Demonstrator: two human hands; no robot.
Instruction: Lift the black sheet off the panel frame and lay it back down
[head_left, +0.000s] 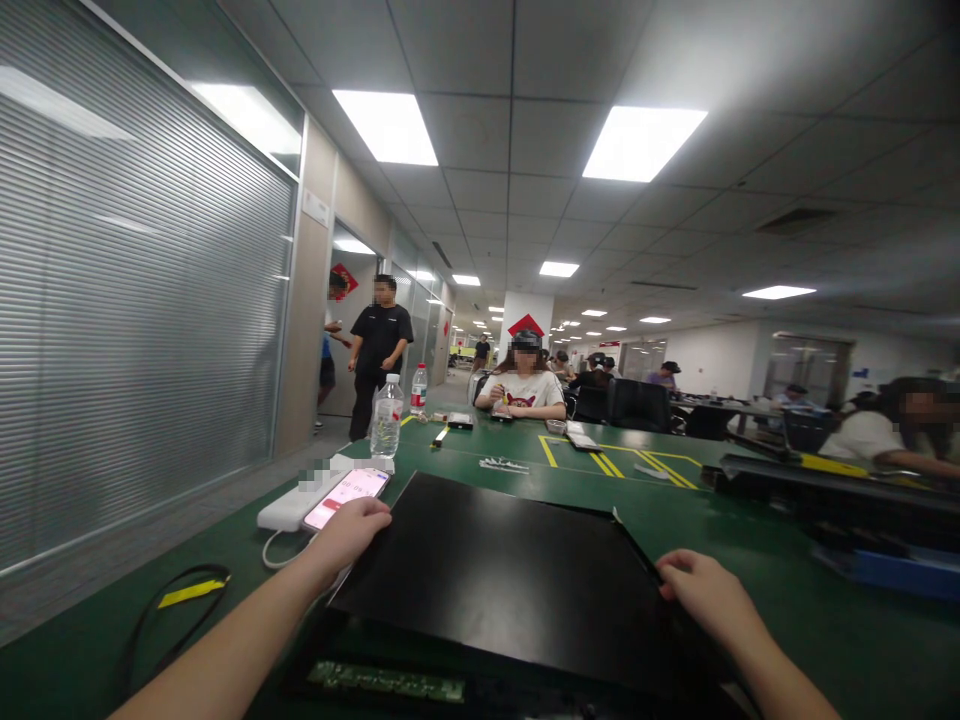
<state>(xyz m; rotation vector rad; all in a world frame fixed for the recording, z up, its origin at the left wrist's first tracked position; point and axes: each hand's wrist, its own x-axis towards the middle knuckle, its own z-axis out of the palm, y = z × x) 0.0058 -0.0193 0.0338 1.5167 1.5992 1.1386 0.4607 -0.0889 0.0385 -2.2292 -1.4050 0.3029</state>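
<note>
Head view: your left hand (pixel 349 530) and right hand (pixel 705 592) grip the black board (pixel 510 580); sliding it left could knock the phone (pixel 346 497).

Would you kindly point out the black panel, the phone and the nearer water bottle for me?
black panel (pixel 510 580), head view, middle of its top face.
phone (pixel 346 496), head view, its lit screen.
nearer water bottle (pixel 387 422), head view, middle of its clear body.

Your left hand (pixel 352 530) is boxed in: phone (pixel 346 497) and white power strip (pixel 289 512) just beside it, water bottle (pixel 387 417) upright behind them. Right hand (pixel 705 595) has bare tabletop (pixel 750 540) to its right, up to the blue tray (pixel 900 572). Past the black panel (pixel 510 580), clear tabletop up to the yellow lines (pixel 600 462). Cable loop (pixel 172 600) lies far left.
</note>
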